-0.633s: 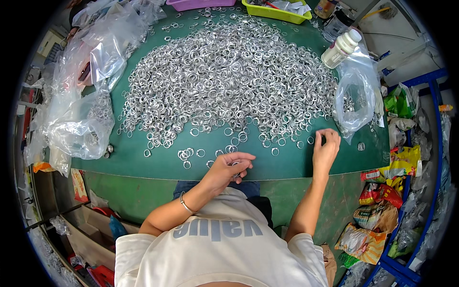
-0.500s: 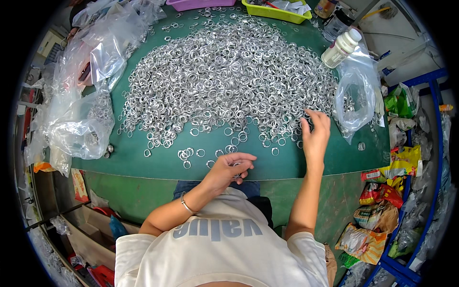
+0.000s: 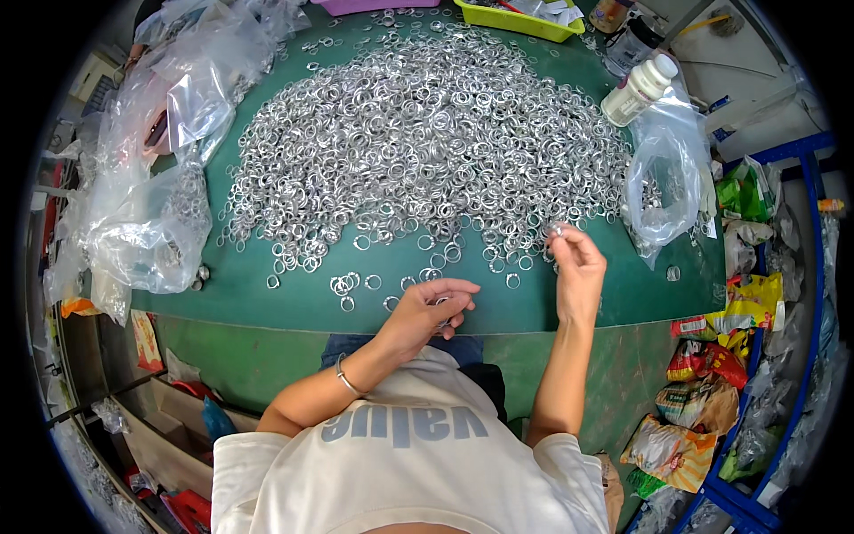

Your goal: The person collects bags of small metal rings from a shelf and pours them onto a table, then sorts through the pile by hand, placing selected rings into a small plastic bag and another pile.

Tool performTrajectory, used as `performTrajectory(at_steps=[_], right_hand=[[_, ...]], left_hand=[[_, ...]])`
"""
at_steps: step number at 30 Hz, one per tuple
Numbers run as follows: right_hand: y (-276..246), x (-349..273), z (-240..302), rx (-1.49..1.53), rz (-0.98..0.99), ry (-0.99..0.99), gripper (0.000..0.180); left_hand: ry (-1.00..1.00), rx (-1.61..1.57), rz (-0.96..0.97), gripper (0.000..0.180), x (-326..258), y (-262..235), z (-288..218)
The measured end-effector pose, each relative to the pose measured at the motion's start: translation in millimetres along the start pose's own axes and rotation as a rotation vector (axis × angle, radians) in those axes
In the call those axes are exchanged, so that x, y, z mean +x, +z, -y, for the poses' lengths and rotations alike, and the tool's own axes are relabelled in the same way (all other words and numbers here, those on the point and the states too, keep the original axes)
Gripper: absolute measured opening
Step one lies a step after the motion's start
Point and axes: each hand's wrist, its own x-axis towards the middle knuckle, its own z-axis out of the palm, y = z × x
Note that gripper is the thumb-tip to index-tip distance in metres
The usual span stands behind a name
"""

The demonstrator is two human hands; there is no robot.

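Note:
A broad heap of silver rings (image 3: 436, 133) covers much of the green table (image 3: 231, 298). Near the front edge my left hand (image 3: 425, 311) is curled, with silver rings partly showing between its fingers; how many is hidden. My right hand (image 3: 578, 267) is at the heap's lower right border, thumb and fingertips pinched on a silver ring (image 3: 556, 231). Several loose rings (image 3: 347, 285) lie on the tabletop to the left of my left hand.
Clear plastic bags (image 3: 151, 222) crowd the table's left side. On the right stand a white bottle (image 3: 639, 89) and an open plastic bag (image 3: 663, 191) with rings. A yellow-green tray (image 3: 520, 22) and a purple tray (image 3: 374, 5) sit at the back. A blue rack (image 3: 814, 267) holds packets.
My right hand has drawn slightly back toward me from the heap, and its fingers have closed on a ring. My left hand has hardly moved.

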Motion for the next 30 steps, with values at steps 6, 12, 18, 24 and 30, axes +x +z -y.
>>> performTrajectory(at_steps=[6, 12, 18, 24, 30], right_hand=[[15, -33, 8, 0.174, 0.296, -0.045, 0.012], [29, -53, 10, 0.303, 0.398, -0.02, 0.015], [32, -59, 21, 0.27, 0.441, -0.084, 0.015], [38, -62, 28, 0.199, 0.419, -0.153, 0.013], [33, -60, 34, -0.137, 0.314, -0.293, 0.012]], left_hand=[[0.175, -0.05, 0.012, 0.023, -5, 27, -24], [0.346, 0.118, 0.057, 0.019, -12, 45, -38], [0.57, 0.34, 0.036, 0.017, -20, 46, -40], [0.663, 0.391, 0.05, 0.019, -26, 46, -43], [0.637, 0.446, 0.033, 0.022, -27, 46, -41]])
